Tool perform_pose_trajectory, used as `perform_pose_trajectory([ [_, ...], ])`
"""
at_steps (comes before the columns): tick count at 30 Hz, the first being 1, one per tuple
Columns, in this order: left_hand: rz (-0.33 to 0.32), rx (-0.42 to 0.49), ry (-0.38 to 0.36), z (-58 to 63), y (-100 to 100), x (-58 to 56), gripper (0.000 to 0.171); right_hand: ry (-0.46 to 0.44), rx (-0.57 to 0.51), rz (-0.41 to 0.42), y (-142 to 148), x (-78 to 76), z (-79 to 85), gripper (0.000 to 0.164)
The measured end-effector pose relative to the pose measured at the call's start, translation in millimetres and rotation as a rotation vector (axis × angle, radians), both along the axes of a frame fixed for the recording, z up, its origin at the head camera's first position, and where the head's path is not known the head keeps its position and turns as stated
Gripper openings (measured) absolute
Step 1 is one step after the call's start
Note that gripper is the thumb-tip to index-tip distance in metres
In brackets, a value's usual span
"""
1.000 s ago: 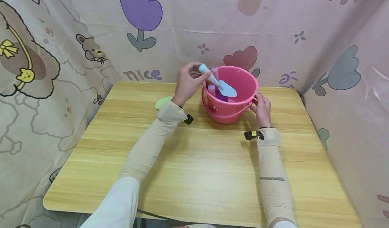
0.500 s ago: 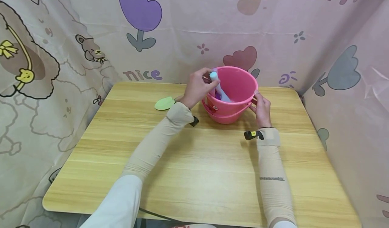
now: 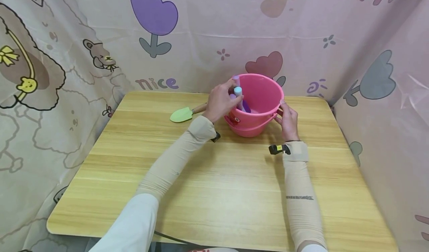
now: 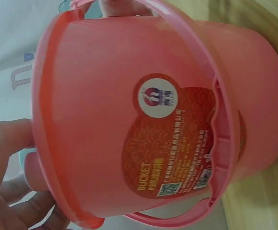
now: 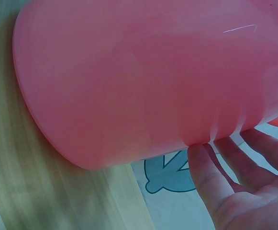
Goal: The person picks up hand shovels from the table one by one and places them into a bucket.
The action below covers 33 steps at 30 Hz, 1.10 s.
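A pink bucket (image 3: 249, 127) stands upright near the back of the table. My left hand (image 3: 219, 102) is at its left rim and pinches the handle of a light blue toy shovel (image 3: 238, 91); the blade is down inside the bucket. Purple-handled tools (image 3: 236, 79) lean in the bucket beside it, their lower parts mostly hidden. In the left wrist view the thumb touches the bucket rim (image 4: 45, 120), and one handle end (image 4: 35, 171) shows between the fingers. My right hand (image 3: 289, 122) holds the bucket's right side; its fingertips (image 5: 198, 153) touch the wall in the right wrist view.
A small trowel (image 3: 181, 115) with a green blade and wooden handle lies on the table (image 3: 214, 192), left of the bucket and partly behind my left hand. The bucket's handle (image 4: 222, 143) hangs down at the front. Printed cloth (image 3: 207, 21) surrounds the table.
My left hand has moved right and slightly down, lowering the light blue shovel from a tilted pose into the bucket. The trowel is less covered now. My right hand stays at the bucket.
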<state>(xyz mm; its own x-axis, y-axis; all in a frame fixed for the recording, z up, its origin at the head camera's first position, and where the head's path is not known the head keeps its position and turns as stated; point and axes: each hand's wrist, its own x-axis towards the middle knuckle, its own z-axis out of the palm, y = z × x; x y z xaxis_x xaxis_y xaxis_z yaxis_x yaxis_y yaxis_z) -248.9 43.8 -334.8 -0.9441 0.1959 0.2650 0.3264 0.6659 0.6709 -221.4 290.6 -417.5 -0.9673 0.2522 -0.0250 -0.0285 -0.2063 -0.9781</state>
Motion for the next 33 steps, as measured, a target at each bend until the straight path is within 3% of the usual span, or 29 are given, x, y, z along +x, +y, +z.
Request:
perform_pose_trajectory([
  [9, 0.048, -0.228, 0.049, -3.9, 5, -2.6, 0.036, 0.014, -0.025, -0.006, -1, 0.0, -0.2, 0.061],
  [20, 0.04, -0.277, 0.032, -1.8, 5, -1.1, 0.028, 0.014, -0.032, 0.0, -1, -1.0, -2.0, 0.062],
  [23, 0.017, -0.217, 0.004, -2.7, 2, 0.3, 0.031, 0.01, -0.037, 0.002, 0, -0.5, -3.8, 0.062],
  [27, -0.039, -0.034, -0.031, -2.3, -10, 2.7, 0.031, 0.011, -0.025, 0.008, 1, 0.1, -4.8, 0.062],
  [29, -0.07, 0.056, -0.036, -0.6, -20, 3.1, 0.032, 0.014, -0.018, 0.012, 1, -0.1, -4.2, 0.062],
  [33, -0.094, 0.152, -0.064, 1.8, -48, 0.8, 0.04, 0.014, -0.017, 0.012, 0, -0.8, -1.3, 0.061],
])
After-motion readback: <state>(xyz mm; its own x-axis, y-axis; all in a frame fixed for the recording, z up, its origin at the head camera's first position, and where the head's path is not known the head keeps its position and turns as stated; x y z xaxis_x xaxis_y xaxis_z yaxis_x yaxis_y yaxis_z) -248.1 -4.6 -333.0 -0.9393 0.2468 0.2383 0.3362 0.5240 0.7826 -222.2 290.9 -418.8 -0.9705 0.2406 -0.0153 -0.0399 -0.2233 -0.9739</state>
